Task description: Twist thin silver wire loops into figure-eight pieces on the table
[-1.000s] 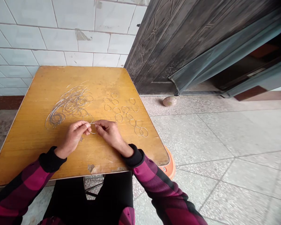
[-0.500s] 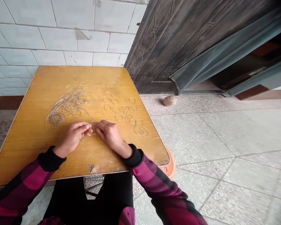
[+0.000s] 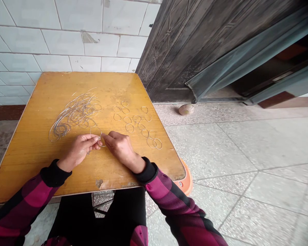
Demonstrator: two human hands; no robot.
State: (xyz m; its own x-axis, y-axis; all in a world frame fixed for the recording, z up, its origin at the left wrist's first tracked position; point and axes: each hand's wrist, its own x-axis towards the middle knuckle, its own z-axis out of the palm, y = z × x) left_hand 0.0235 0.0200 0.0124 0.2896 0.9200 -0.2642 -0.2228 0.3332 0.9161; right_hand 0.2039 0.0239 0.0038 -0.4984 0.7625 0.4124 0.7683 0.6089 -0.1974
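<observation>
1. Over the near middle of the wooden table [image 3: 30,160], the left hand [image 3: 78,152] and right hand [image 3: 121,147] hold a thin wire loop [image 3: 100,142] between them.
2. Each hand's thumb and fingers are pressed together on the wire; a steady, even pinch should best keep its curve true.
3. Counted: two hands, one tangled wire heap [image 3: 74,116] at far left, and roughly sixteen loose loops [image 3: 136,124] to the right, too fine to count exactly.

sleeve [image 3: 160,188]: magenta-black plaid | tabletop [image 3: 33,164]: amber woodgrain | wire loops [image 3: 126,128]: silver
</observation>
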